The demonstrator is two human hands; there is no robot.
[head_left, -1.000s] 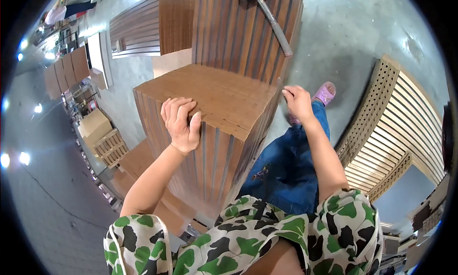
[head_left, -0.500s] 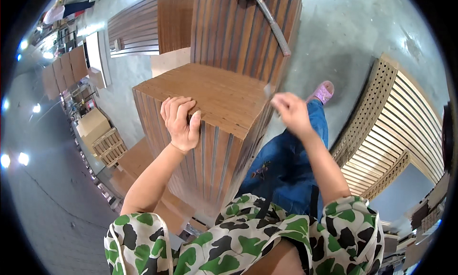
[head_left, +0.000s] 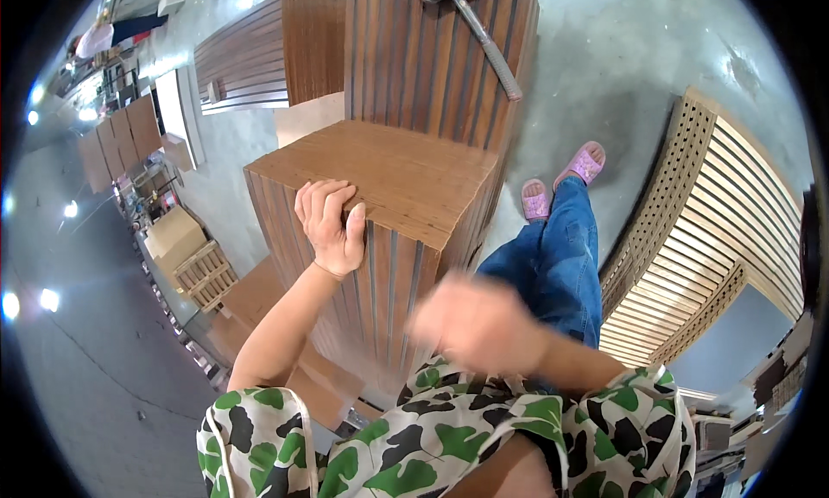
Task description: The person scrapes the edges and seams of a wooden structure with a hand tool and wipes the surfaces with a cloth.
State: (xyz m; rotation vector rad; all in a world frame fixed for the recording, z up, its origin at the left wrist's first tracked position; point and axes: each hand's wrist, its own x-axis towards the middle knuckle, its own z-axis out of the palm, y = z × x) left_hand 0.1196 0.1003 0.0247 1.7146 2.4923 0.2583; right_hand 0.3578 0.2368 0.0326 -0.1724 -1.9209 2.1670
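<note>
In front of me stands a tall stack of brown boards (head_left: 389,183), its top plain and its sides striped with dark lines. My left hand (head_left: 332,226) grips its near top edge, fingers bent over onto the top and thumb pointing up. Lower and to the right, my right hand (head_left: 479,321) is in front of my body, apart from the stack's top. Motion smears its fingers, so whether it holds anything cannot be made out. A mallet (head_left: 484,45) with a grey handle lies on a second striped brown stack (head_left: 389,58) just beyond.
Another striped brown stack (head_left: 246,53) stands at the far left. To the right are pale slatted stacks (head_left: 682,274) with a perforated side. A cardboard box (head_left: 173,235) and a wooden crate (head_left: 205,274) are at the left. My pink slippers (head_left: 587,161) are on the grey floor.
My right hand has swept from the stack's right edge down and left toward my body. My left hand stays on the near edge. A second slipper has come into view.
</note>
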